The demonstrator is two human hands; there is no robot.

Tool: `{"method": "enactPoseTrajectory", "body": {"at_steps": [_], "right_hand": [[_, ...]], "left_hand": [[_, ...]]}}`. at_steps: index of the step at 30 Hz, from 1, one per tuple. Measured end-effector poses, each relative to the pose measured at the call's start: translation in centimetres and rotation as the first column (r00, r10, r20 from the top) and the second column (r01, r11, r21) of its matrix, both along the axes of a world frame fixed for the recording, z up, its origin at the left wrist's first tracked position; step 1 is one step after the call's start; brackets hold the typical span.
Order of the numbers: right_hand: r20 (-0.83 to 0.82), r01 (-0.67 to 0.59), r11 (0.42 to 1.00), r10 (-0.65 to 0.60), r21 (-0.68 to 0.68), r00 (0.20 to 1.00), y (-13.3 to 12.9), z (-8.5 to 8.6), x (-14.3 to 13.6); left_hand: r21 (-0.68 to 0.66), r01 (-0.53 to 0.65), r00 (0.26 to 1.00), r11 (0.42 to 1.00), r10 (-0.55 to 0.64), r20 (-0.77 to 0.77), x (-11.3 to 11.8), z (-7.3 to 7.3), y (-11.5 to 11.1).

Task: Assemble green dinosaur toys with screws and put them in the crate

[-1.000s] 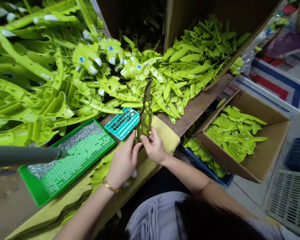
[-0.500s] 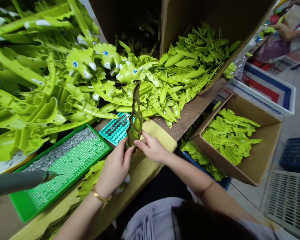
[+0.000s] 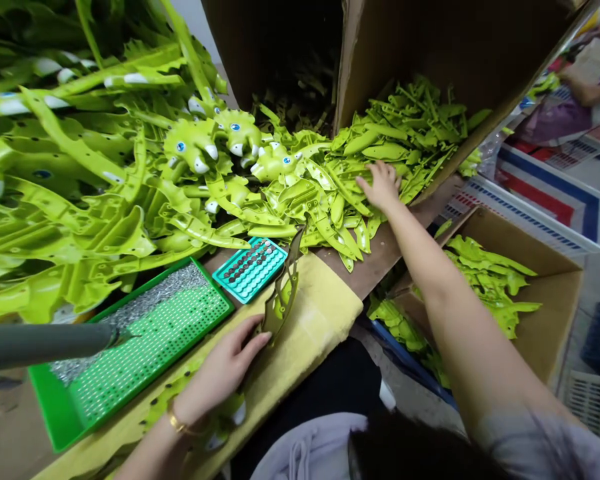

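My left hand point(image 3: 227, 363) pinches the lower end of a dark olive, spiky-edged plastic toy piece point(image 3: 279, 310), which stands tilted above the yellow cloth point(image 3: 325, 300). Bright green shows inside the piece's hollow side. My right arm is stretched out, and my right hand point(image 3: 383, 188) rests at the pile of long green plastic parts point(image 3: 350, 193), its fingers apart. Whether the fingertips touch a single part there cannot be made out. Close by my left hand lies a turquoise tray point(image 3: 250, 287) with small dark round pieces in its grooves.
A green perforated tray point(image 3: 145, 360) of silver screws lies at left, with a grey screwdriver-like tool point(image 3: 45, 343) over it. Green dinosaur heads point(image 3: 193, 143) sit in the heap behind. Cardboard boxes point(image 3: 555, 300) stand right and behind. Another person's arm point(image 3: 583, 87) shows far right.
My right hand has let go of the dark piece and moved forward and right to the green parts. My left hand keeps the piece, now lower. The view has shifted slightly.
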State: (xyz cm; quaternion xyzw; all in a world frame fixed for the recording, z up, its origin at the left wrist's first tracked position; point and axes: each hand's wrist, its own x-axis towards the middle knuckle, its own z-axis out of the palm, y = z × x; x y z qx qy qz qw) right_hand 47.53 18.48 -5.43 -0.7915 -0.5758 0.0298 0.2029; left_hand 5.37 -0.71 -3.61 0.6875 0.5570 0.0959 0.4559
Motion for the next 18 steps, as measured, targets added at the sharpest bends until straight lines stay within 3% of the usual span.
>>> {"method": "enactPoseTrajectory", "body": {"at_steps": [3, 5, 10, 14, 18], "right_hand": [[-0.014, -0.070, 0.997, 0.071, 0.020, 0.997, -1.7, -0.9, -3.6], [-0.002, -0.096, 0.995, 0.096, 0.029, 0.995, -1.5, -0.4, -4.1], [0.120, 0.052, 0.991, -0.067, 0.121, 0.990, 3.0, 2.5, 0.7], [0.220, -0.008, 1.000, 0.011, -0.017, 0.976, 5.4, 3.4, 3.4], [0.209, -0.041, 0.996, 0.024, 0.077, 0.978, 5.2, 4.6, 3.7]], "left_hand": [[-0.002, 0.009, 1.000, 1.000, -0.009, -0.005, -1.2, -0.3, 0.0], [0.001, 0.001, 1.000, 1.000, -0.001, -0.023, -1.6, -0.4, 0.1], [-0.057, 0.023, 0.996, 0.998, -0.028, -0.086, -1.7, 0.1, -0.2], [-0.091, 0.068, 0.991, 0.994, -0.078, -0.107, -1.4, 0.2, -0.5], [-0.104, 0.097, 0.990, 0.990, -0.107, -0.093, -1.4, -0.1, -0.3]]}}
